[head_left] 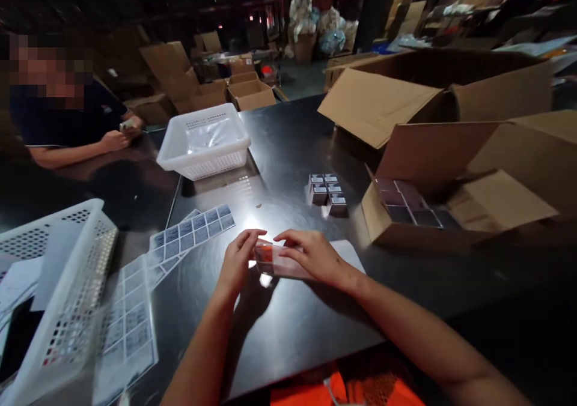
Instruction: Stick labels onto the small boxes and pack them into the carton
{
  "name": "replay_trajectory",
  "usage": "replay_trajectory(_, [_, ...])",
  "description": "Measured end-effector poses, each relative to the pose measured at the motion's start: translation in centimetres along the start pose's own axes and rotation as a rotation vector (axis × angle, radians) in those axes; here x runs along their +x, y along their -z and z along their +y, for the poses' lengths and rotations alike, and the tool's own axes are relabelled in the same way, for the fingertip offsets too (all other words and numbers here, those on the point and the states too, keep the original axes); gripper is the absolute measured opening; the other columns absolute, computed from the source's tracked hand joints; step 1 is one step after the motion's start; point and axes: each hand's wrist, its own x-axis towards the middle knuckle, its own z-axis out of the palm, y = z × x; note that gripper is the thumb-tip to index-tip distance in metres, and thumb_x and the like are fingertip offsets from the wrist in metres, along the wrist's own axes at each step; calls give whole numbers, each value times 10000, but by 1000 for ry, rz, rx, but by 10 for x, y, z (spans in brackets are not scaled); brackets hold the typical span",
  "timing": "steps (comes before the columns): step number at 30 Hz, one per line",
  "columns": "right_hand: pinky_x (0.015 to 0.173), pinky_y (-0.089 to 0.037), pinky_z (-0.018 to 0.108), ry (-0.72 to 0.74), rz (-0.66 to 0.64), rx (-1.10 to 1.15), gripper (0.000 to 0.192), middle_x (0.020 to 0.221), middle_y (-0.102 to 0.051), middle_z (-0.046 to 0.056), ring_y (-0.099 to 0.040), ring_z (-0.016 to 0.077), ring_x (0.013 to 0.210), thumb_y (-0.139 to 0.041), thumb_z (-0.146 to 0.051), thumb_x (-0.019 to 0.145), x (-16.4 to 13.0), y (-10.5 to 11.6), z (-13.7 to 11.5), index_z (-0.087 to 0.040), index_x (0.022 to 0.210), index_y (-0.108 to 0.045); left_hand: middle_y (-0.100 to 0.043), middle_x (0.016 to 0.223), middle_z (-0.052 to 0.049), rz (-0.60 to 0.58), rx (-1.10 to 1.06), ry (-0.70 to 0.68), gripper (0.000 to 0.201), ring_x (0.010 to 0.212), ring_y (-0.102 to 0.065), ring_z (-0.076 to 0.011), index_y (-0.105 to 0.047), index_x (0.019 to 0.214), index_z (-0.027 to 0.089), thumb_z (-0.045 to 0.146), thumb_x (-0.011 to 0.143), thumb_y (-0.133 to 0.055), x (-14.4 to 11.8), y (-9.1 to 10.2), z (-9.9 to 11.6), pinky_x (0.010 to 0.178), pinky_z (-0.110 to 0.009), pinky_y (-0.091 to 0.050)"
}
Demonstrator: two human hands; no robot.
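A small box (265, 257) with a dark and orange face lies low over the table in front of me, with a pale, film-like sleeve (288, 267) stretching to its right. My left hand (241, 256) grips the box's left end between thumb and fingers. From the right, my right hand (313, 254) curls over the pale part with bent fingers; its thumb side is partly hidden. Beneath the hands is a white flat sheet (349, 256). Beyond my right hand stand several small dark boxes with white labels (327, 193), grouped together.
Label sheets (193, 233) lie on the left, beside a white perforated basket (97, 214) holding papers. A second white basket (205, 163) with clear plastic bags stands farther back. Open cartons (383, 229) fill the right, one with packed boxes. A person (67, 118) sits across at left, holding something small.
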Motion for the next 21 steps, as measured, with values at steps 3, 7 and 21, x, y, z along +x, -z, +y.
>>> replay_trajectory(3, [854, -535, 362, 31, 51, -100, 251, 1014, -762, 74, -704, 229, 948, -638, -201, 915, -3, 2, 5, -202, 1156, -708, -713, 755, -46, -58, -18, 46, 453, 647, -652, -159, -709, 952, 148, 535, 721, -756, 1, -2, -3, 608, -256, -503])
replay_trajectory(7, [956, -499, 431, 248, 216, -215, 319, 1170, -699, 118, -609, 271, 1115, -665, -149, 866, -3, -4, 10, -183, 1181, -692, -723, 722, -52, -87, -9, 9, 454, 636, -665, -166, -710, 990, 143, 501, 719, -774, 0, -10, -6, 605, -268, -516])
replay_trajectory(21, [918, -481, 418, 411, 355, -368, 112, 1114, -746, 82, -637, 270, 1080, -640, -140, 904, -7, -30, 22, -198, 962, -717, -683, 765, -8, -50, -123, 91, 681, 676, -649, -136, -592, 1312, 183, 548, 756, -741, -3, -10, -5, 651, -240, -502])
